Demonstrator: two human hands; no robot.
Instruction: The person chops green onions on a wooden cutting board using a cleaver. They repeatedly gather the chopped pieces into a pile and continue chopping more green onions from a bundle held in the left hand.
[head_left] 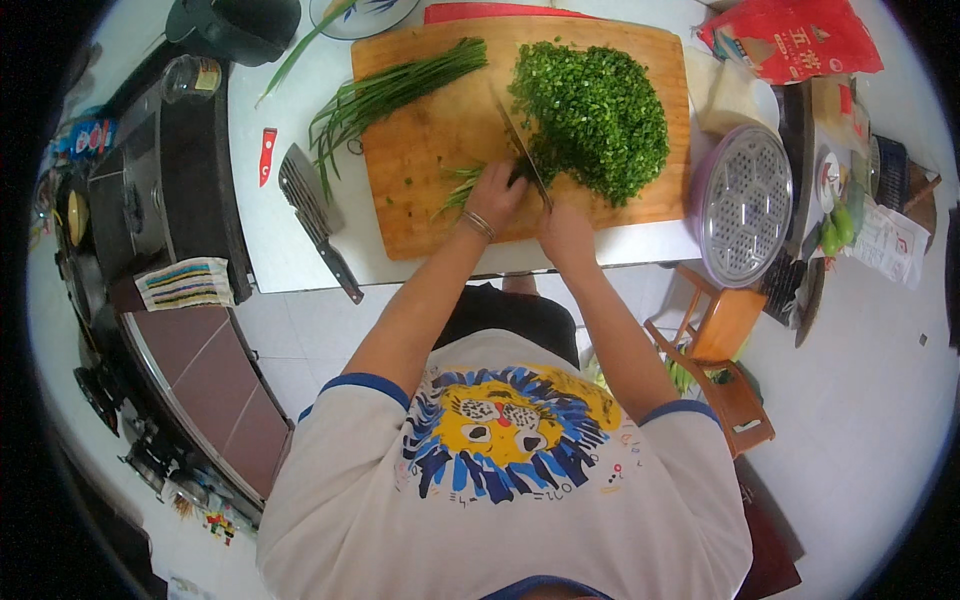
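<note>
On the wooden cutting board (425,150), my left hand (495,197) presses a small bunch of garlic chives (460,188) down, fingers curled close to the blade. A kitchen knife (519,142) is gripped by its handle in my right hand (567,237). Its blade slants away to the far left, beside my left fingertips. Right of the blade spreads a large heap of chopped garlic chives (605,115). Uncut garlic chives (415,85) lie in a bundle at the board's far left, their thin ends hanging over the edge.
Left of the board lie a slotted-pattern knife (310,215) and a small red-handled tool (267,157). A lidded purple basin with a perforated top (745,205) stands at the right edge. Beyond are a red bag (795,40) and a dark pot (235,28). A wooden chair (728,330) stands below right.
</note>
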